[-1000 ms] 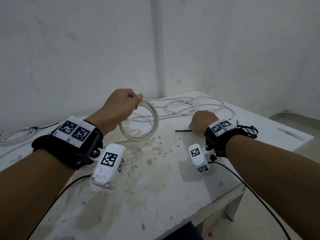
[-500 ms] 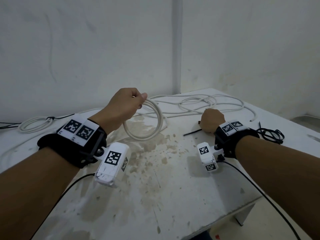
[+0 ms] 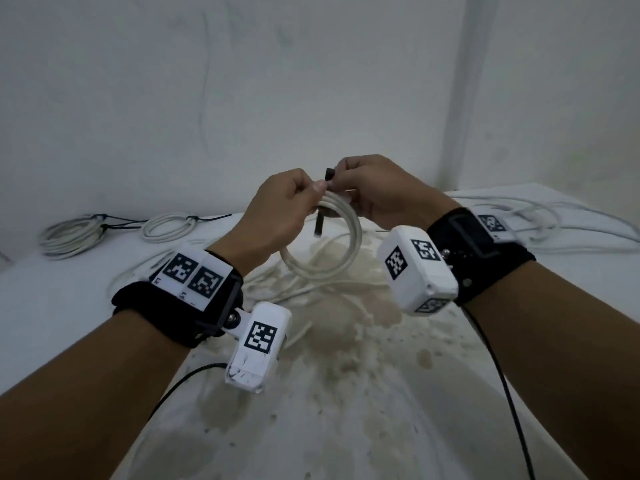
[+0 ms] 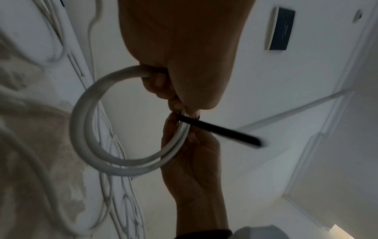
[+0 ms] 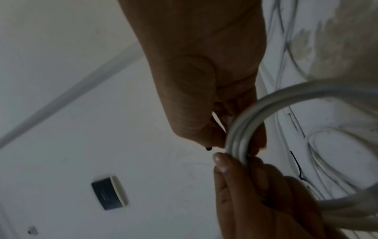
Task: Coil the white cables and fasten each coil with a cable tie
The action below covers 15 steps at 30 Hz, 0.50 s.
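A small coil of white cable (image 3: 322, 258) hangs in the air above the stained table (image 3: 346, 393). My left hand (image 3: 311, 188) grips the top of the coil (image 4: 85, 129). My right hand (image 3: 341, 178) meets it there and pinches a black cable tie (image 3: 318, 225). One end of the tie pokes up between the two hands and the other hangs down through the coil. In the left wrist view the tie (image 4: 216, 129) crosses the coil's strands. Only the tie's tip (image 5: 208, 148) shows beside the coil (image 5: 245, 121) in the right wrist view.
Two tied white coils (image 3: 69, 233) (image 3: 169, 225) lie at the table's back left against the wall. Loose white cables (image 3: 554, 216) spread over the back right, and more cable (image 3: 311, 289) lies under the hands. The table's edge runs along the right.
My right hand has lifted the black tie off the table and brought it to the coil. My left hand has raised the coil, and both hands now meet at its top.
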Motion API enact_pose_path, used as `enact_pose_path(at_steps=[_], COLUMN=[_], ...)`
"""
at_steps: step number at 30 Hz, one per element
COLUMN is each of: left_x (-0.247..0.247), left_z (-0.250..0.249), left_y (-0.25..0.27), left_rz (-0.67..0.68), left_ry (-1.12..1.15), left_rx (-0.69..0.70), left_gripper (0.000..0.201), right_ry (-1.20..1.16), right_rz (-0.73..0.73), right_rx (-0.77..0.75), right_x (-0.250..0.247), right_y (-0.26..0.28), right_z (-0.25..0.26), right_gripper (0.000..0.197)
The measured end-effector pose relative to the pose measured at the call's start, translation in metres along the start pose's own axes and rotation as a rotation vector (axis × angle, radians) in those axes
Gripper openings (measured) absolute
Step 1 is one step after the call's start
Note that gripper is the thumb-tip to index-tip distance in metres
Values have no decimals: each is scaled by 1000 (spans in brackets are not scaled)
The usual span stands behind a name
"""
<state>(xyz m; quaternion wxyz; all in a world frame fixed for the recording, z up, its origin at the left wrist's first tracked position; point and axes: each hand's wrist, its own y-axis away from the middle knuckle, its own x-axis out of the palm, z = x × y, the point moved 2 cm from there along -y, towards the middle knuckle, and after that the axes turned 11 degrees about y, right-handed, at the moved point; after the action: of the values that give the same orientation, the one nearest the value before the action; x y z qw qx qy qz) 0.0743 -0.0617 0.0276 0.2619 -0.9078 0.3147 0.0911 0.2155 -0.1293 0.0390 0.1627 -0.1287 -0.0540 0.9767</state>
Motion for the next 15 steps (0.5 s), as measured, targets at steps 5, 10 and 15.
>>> enact_pose_path(at_steps=[5, 10, 15], left_x=[-25, -33, -36], left_z=[15, 24, 24], left_y=[-6, -21, -35], left_rz=[-135, -132, -210], left_ry=[-12, -77, -61], left_rx=[-17, -4, -57], left_gripper=[15, 18, 25], right_ry=[-122, 5, 399], right_rz=[22, -97, -214], right_rx=[1, 2, -108], right_x=[36, 43, 27], right_y=[-22, -40, -53], right_z=[4, -3, 1], right_gripper=[11, 11, 30])
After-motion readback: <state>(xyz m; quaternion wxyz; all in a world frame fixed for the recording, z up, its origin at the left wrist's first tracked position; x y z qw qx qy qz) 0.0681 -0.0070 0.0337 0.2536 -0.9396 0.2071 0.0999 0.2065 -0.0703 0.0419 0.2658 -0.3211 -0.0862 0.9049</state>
